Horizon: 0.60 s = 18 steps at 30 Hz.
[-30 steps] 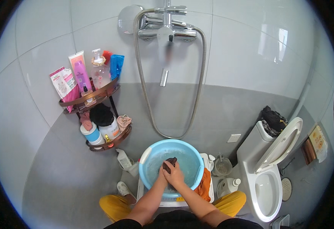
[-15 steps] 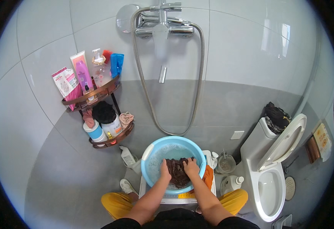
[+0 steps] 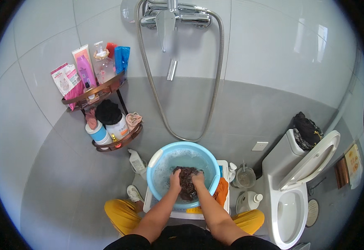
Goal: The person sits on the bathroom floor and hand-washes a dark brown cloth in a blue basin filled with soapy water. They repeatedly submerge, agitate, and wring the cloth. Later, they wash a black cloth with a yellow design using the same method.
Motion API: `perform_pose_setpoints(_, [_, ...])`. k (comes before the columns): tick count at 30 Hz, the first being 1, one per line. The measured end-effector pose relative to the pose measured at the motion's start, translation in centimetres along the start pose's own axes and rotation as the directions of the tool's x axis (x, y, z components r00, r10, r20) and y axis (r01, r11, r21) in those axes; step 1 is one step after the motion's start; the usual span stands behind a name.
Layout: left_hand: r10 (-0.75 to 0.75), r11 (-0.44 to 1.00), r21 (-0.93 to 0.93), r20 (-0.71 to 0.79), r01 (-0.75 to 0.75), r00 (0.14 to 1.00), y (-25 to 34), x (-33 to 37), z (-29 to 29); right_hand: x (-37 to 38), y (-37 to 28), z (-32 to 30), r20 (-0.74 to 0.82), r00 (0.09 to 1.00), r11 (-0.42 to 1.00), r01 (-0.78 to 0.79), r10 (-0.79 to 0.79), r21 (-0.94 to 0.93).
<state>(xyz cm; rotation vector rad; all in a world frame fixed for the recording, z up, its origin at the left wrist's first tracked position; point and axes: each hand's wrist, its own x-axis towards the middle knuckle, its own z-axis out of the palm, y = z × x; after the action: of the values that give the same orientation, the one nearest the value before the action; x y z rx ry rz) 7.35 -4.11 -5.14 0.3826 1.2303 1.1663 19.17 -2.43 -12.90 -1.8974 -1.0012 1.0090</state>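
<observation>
In the blue basin (image 3: 183,145), your left hand (image 3: 175,181) and right hand (image 3: 198,179) grip opposite sides of the wet brown cloth (image 3: 187,184). Right of the basin hangs an orange cloth (image 3: 221,191).

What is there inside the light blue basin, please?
Inside the light blue basin are water, white foam and a dark brown cloth, with the left hand and right hand on it. What lies under the cloth is covered and cannot be seen.

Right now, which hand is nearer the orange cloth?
Right. The right hand is in the tub, left of the orange cloth; the left hand is farther left, touching the brown cloth.
</observation>
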Motion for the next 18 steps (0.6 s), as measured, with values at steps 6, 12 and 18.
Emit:
perform_pose_setpoints(6, [-0.202,0.879,-0.369,0.286,0.302,0.937,1.0,0.5,-1.9,-8.3,-8.1,-0.5,-0.098,0.943,0.926,0.330,-0.317,0.183])
perform_pose_setpoints(12, [-0.245,0.828,-0.393,0.386,0.399,0.889,1.0,1.2,-2.6,-12.3,-11.1,-0.3,-0.025,0.785,0.766,0.597,-0.620,-0.238])
perform_pose_setpoints(18, [-0.119,0.893,-0.359,0.394,0.272,0.911,-1.4,2.8,-2.8,-12.4,-12.4,0.0,0.001,0.816,0.724,0.514,-0.578,-0.460])
